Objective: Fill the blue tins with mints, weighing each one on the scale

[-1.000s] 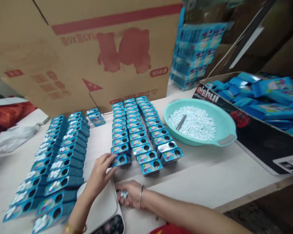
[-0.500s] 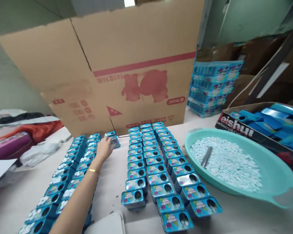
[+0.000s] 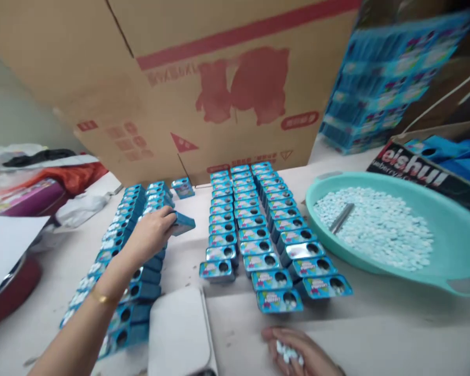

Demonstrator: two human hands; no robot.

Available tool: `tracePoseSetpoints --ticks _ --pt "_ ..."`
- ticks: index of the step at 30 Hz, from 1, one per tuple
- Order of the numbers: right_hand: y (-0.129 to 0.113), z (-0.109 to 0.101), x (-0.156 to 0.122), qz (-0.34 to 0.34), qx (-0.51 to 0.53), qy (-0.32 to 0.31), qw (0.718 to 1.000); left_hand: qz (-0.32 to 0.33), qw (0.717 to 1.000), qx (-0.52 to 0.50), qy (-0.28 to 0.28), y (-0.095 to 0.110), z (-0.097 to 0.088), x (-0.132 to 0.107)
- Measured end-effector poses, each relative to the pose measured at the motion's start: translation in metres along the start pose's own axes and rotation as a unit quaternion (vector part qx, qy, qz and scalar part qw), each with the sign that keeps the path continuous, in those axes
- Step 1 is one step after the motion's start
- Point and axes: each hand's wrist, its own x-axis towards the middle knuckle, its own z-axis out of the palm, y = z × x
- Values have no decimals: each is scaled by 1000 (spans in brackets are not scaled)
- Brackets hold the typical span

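My left hand [image 3: 151, 235] grips a small blue tin [image 3: 183, 222] and holds it just above the table, between two groups of like tins. To its left run two rows of filled blue tins [image 3: 133, 245] with white tablets showing. To its right stand three rows of blue tins [image 3: 254, 224] with dark round holes. One lone tin [image 3: 182, 187] sits by the cardboard. My right hand [image 3: 297, 352] rests palm up near the table's front edge, cupped round a few white tablets [image 3: 286, 352].
A teal basin [image 3: 450, 261] of white tablets with a metal scoop [image 3: 341, 218] sits at right. A large cardboard box [image 3: 203, 83] stands behind. A white scale [image 3: 178, 334] lies in front. Stacked blue packs [image 3: 387, 78] and a carton of blue tins [image 3: 434, 162] are at right.
My left hand has drawn back from the far lone tin toward me and now carries a tin. My right hand with tablets has come back into view at the bottom.
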Motion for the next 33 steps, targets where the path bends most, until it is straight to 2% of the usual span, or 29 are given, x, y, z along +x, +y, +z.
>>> tracePoseSetpoints --ticks 2,4,6,8,10,12,14,16,18,20,22,24,27,29,33 --pt "0 1 -4 14 42 17 999 36 998 -42 -23 27 -24 -50" --pt "-2 3 -9 14 66 20 998 51 994 -79 -56 55 -38 -93" --pt "-3 5 -15 7 75 8 997 51 990 -99 -88 79 -40 -126" --pt "-1 6 -20 2 84 -6 996 39 989 -93 -111 96 -31 -146" --pt "4 7 -26 6 94 -18 995 22 990 -74 -120 104 -20 -157" --pt "11 7 -33 16 103 -28 994 12 993 -66 -100 106 -15 -163" --pt "17 6 -40 25 112 -37 993 8 996 -80 -39 105 -19 -169" --pt "23 6 -47 33 119 -38 992 -9 993 -109 46 110 -31 -179" --pt "27 5 -54 38 130 -38 990 -45 980 -153 119 129 -45 -191" --pt "32 6 -60 44 141 -53 988 -75 961 -222 148 163 -51 -202" --pt "37 8 -65 54 149 -86 984 -62 945 -303 106 208 -46 -207" --pt "44 10 -68 68 159 -131 976 8 938 -347 5 253 -30 -208" --pt "54 11 -70 82 173 -180 965 12 948 -318 -28 298 0 -207" --pt "59 11 -69 84 172 -180 965 -6 953 -301 -26 309 15 -207" --pt "62 16 -67 70 168 -152 972 -17 961 -276 -25 306 26 -208"
